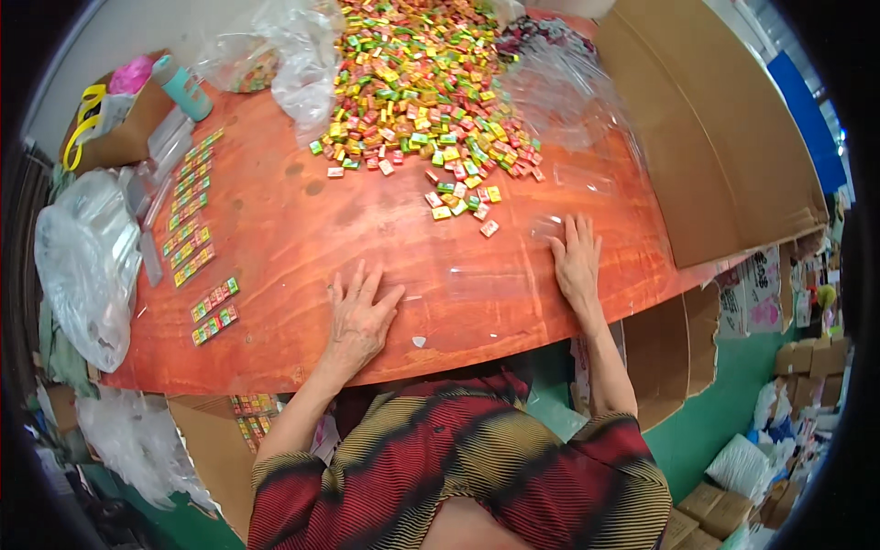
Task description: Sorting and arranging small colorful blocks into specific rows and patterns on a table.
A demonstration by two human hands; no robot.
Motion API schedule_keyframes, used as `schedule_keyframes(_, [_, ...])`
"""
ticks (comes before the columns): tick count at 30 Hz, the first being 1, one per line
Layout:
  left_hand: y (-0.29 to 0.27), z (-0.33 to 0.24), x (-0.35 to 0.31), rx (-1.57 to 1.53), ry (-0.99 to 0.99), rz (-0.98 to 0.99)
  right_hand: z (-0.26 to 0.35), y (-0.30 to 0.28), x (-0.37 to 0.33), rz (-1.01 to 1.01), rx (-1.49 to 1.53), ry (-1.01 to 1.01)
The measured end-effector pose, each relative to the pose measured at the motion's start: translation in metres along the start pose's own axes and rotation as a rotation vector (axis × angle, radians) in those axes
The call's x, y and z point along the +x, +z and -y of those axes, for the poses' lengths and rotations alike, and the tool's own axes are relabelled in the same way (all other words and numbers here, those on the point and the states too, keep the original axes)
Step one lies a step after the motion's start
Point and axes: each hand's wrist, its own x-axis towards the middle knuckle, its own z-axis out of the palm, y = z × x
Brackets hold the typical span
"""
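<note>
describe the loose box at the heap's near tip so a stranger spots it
On the red table, a big heap of small colourful boxes spills toward the near edge. Left of the right hand, at the spill's tip, lies one pinkish and white box. It sits closer to that edge than any other in the spill.

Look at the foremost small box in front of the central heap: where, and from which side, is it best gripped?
I'd pinch the small box by two opposite edges between thumb and fingertip, coming from the person's side with the right hand. Its compact block shape suits a pinch, and the other boxes of the heap lie behind it.
</note>
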Motion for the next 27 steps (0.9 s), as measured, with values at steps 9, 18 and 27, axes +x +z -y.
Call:
schedule_keyframes(9, [0.01, 0.067, 0.096, 0.12, 0.004, -0.275, 0.035, 0.0, 0.051, 0.008, 0.058, -0.046])
schedule_keyframes(18, [0.025, 0.095, 0.156, 0.102, -0.307, -0.123, -0.047, 0.032, 0.096, -0.016, 0.084, 0.07])
schedule_keyframes(27, [0.038, 0.065, 0.125, 0.086, -0.176, -0.135, 0.048, -0.002, 0.07, 0.204, 0.37, -0.256])
